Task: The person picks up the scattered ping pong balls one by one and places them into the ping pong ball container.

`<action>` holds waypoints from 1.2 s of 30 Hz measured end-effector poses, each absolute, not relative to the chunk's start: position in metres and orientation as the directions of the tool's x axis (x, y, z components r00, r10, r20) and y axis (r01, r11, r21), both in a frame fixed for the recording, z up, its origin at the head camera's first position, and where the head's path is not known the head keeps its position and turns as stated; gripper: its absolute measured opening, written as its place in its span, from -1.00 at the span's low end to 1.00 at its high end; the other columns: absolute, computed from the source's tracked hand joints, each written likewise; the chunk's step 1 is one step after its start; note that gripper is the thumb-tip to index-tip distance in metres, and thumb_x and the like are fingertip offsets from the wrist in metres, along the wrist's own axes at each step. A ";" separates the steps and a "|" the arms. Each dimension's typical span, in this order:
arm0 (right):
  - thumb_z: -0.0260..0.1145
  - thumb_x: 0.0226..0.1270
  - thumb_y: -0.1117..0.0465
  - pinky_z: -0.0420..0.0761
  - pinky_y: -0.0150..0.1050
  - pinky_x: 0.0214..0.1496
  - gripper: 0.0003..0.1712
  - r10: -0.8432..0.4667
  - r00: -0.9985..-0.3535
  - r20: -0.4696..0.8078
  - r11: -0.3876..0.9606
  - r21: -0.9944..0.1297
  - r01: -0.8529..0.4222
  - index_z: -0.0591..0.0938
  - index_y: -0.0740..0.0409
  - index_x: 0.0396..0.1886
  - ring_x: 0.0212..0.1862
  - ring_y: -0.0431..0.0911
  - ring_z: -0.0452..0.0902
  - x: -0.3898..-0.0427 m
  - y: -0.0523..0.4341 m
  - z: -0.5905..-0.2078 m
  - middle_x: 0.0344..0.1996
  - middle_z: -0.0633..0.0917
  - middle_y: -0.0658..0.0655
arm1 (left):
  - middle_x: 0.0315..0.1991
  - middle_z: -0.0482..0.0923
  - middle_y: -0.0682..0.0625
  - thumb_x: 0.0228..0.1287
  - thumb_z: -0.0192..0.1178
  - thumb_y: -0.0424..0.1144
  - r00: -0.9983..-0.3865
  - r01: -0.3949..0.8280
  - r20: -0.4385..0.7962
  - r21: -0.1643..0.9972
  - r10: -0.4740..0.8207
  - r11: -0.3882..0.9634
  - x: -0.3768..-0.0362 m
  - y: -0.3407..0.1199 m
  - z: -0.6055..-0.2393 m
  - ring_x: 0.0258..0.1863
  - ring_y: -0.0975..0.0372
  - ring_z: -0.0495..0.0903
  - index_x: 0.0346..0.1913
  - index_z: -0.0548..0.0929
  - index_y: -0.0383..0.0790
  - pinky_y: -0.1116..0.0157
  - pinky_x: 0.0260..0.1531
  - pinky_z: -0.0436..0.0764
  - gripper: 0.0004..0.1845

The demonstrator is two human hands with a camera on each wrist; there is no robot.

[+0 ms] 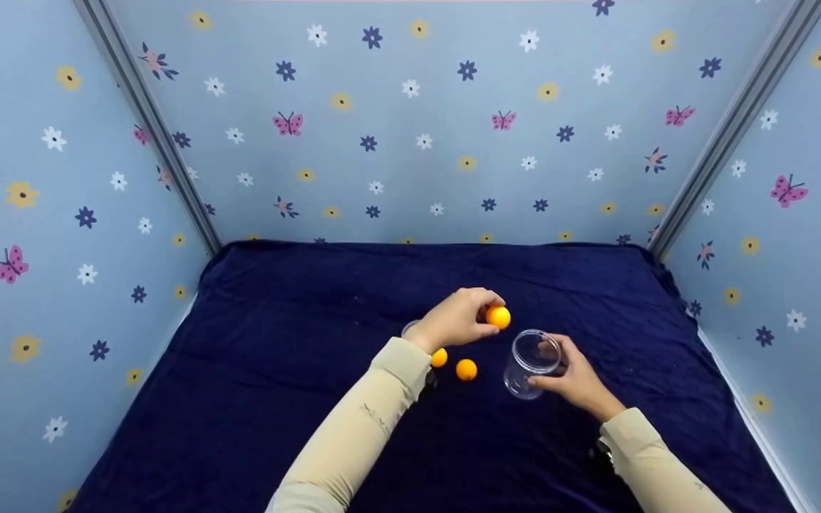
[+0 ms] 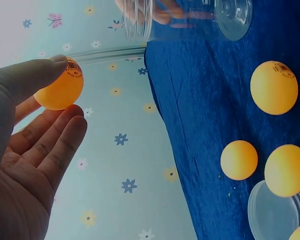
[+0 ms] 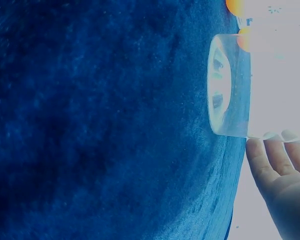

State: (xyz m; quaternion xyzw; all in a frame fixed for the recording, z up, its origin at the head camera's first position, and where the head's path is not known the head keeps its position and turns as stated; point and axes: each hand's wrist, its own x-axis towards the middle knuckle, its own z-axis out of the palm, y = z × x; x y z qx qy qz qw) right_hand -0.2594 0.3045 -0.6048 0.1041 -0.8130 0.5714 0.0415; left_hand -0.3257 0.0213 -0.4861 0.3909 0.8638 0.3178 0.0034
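Pinching an orange ball (image 1: 498,317) in left hand (image 1: 457,319) fingertips, just above the clear cup (image 1: 531,363) gripped by right hand (image 1: 576,379), mid blue cloth (image 1: 275,370). Probably featherlight, smooth, bouncy; best held across the middle, gently.
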 end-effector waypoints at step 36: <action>0.71 0.02 0.50 0.69 -0.39 0.18 -0.04 -0.136 -0.974 0.181 0.336 -0.917 -0.217 0.44 0.45 0.43 0.26 0.18 0.66 -0.261 0.307 -0.607 0.24 0.67 0.50 | -0.16 0.80 -0.03 0.34 0.57 -0.06 -0.760 0.587 0.273 0.676 0.590 0.445 -0.318 0.060 -0.523 -0.23 0.22 0.74 -0.04 0.77 -0.22 0.51 -0.18 0.61 -0.67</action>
